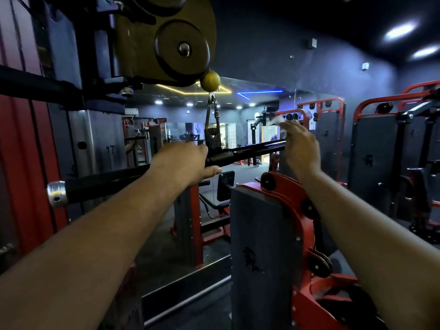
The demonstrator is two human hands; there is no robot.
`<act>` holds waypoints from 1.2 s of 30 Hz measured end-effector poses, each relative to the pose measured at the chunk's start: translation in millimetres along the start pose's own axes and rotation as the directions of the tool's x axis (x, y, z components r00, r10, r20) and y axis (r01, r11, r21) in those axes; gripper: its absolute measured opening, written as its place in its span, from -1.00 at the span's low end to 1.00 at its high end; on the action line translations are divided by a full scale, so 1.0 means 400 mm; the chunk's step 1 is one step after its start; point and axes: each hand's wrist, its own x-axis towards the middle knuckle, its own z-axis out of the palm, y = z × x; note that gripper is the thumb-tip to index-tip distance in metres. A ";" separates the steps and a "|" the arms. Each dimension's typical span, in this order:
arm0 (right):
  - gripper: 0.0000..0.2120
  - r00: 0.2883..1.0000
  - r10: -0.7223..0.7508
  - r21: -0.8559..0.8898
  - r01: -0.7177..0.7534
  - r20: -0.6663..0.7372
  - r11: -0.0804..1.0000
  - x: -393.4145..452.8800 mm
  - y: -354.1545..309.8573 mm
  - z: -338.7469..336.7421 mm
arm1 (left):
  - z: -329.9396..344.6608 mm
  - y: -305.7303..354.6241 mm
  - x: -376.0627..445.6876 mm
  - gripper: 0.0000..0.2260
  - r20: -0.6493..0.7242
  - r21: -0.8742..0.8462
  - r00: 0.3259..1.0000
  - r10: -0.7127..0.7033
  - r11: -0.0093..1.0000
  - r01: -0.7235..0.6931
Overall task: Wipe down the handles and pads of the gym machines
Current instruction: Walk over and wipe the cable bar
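A long black pulldown bar (250,151) with a silver end cap (56,194) hangs from a carabiner (212,113) under a yellow stopper ball (210,80) and a big pulley (182,47). My left hand (183,163) grips the bar just left of its centre bracket. My right hand (298,146) is wrapped over the bar's right part and holds a whitish cloth (280,120) against it; the cloth is blurred and mostly hidden behind the fingers.
A weight stack (102,144) marked 17 stands behind the bar at left. A grey and red shrouded machine (262,234) rises just below my right arm. More red-framed machines (381,144) fill the right side, and a wall mirror (185,120) lies ahead.
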 end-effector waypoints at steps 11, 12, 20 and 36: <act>-0.73 0.920 0.192 -0.219 -0.121 0.340 0.968 0.054 0.092 0.037 | -0.007 -0.012 -0.011 -0.36 -0.006 0.027 0.999 0.044 0.999 -0.043; -0.71 0.913 0.194 -0.207 -0.126 0.358 0.970 0.054 0.079 0.042 | -0.009 -0.013 -0.014 -0.35 -0.008 0.045 0.999 0.042 0.998 -0.042; -0.66 0.862 0.037 -0.021 -0.030 0.506 0.999 0.028 -0.113 0.049 | -0.004 -0.022 -0.008 -0.35 -0.020 0.084 0.999 0.026 0.996 -0.024; -0.74 0.770 0.607 0.574 -0.412 -0.196 0.708 -0.028 -0.064 0.004 | 0.009 0.010 -0.017 -0.47 -0.106 -0.075 0.994 0.024 0.997 -0.032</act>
